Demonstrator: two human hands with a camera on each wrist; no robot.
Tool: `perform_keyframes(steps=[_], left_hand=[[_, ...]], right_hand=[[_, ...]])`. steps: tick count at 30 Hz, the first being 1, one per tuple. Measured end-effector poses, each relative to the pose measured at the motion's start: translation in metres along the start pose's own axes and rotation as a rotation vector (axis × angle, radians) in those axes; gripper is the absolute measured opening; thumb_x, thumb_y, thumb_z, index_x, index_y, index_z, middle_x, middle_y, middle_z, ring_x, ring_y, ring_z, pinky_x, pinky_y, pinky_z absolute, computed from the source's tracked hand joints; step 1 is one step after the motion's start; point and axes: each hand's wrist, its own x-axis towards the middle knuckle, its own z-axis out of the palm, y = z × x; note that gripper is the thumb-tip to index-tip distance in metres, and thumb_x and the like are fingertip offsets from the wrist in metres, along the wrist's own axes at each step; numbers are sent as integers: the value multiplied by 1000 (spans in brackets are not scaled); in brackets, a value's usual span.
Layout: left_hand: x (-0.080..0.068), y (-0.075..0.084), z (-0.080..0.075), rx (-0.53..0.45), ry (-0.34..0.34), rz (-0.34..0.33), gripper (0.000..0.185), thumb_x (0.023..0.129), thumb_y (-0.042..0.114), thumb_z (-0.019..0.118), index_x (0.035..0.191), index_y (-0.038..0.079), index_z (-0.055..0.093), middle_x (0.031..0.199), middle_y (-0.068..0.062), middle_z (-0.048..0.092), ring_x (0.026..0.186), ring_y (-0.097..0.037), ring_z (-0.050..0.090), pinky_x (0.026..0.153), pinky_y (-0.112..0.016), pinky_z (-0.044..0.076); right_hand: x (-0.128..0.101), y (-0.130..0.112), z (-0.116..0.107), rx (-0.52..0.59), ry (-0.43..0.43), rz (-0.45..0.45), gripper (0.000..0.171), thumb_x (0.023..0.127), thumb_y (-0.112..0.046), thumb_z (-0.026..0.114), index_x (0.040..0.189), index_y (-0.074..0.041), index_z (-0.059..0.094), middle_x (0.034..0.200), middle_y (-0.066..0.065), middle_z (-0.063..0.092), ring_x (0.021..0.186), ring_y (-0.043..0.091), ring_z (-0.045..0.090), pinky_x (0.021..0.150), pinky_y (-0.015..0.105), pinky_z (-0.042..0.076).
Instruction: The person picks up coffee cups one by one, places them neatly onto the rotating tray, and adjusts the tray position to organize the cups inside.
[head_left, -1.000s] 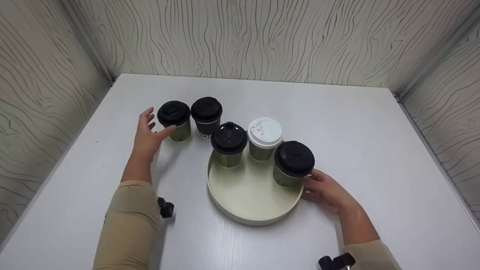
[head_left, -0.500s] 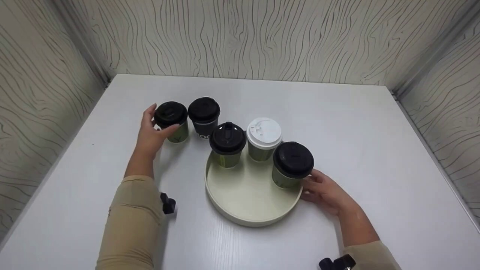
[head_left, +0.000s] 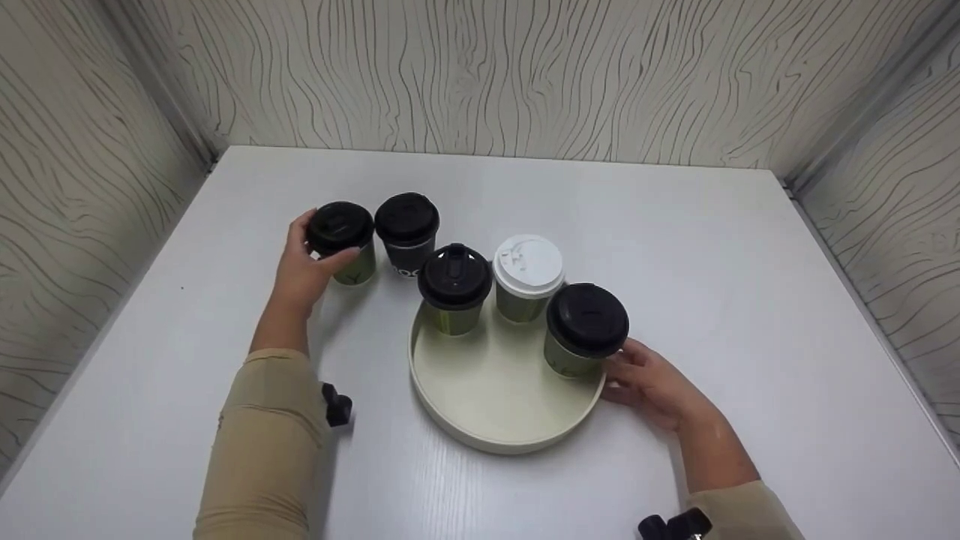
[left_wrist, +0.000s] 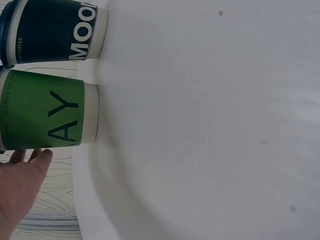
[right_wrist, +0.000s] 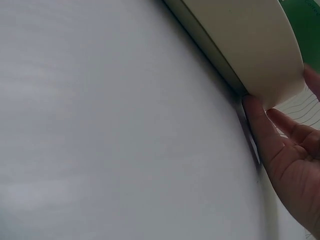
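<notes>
My left hand (head_left: 300,271) is round a green paper coffee cup (head_left: 355,265) with a black lid, thumb across its near side and fingers behind. In the left wrist view the fingertips (left_wrist: 45,154) are right at the side of this cup (left_wrist: 60,110). My right hand (head_left: 651,384) holds the right edge of a round cream tray (head_left: 495,409); in the right wrist view one finger is low at the base of the tray wall (right_wrist: 250,50) and another up at the rim. On the tray stand a black-lidded cup (head_left: 454,289), a white-lidded cup (head_left: 528,274) and a larger black-lidded cup (head_left: 586,330).
A dark cup (head_left: 407,234) with white letters and a black lid stands between the green cup and the tray, close to both. Everything is on a white table (head_left: 675,247), backed by a patterned wall (head_left: 480,75) with panels at both sides.
My left hand has moved in on the green cup, with its thumb and fingers drawing round it. The right hand stays at the tray's edge, and the cups stand as before.
</notes>
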Motion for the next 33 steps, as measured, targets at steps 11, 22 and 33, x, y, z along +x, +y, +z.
perform_keyframes(steps=[11, 22, 33], left_hand=[[-1, 1, 0, 31, 23, -7, 91, 69, 35, 79, 141, 23, 24, 146, -4, 28, 135, -29, 24, 108, -44, 23], [-6, 0, -2, 42, 34, 1, 91, 69, 38, 78, 140, 21, 24, 144, -5, 30, 133, -28, 26, 107, -43, 25], [-14, -4, -7, 0, 42, 24, 92, 67, 38, 78, 141, 23, 25, 144, -4, 30, 132, -29, 28, 105, -42, 28]], right_hand=[[0, 2, 0, 15, -11, -4, 57, 91, -10, 54, 141, -2, 25, 122, 7, 54, 106, 21, 56, 91, 44, 45], [-1, 1, -1, 31, -37, -16, 47, 92, -7, 51, 136, -5, 33, 118, 7, 56, 105, 22, 56, 92, 43, 45], [2, 1, -1, 8, -34, -3, 57, 92, -10, 52, 141, -2, 23, 122, 9, 54, 107, 22, 55, 93, 44, 44]])
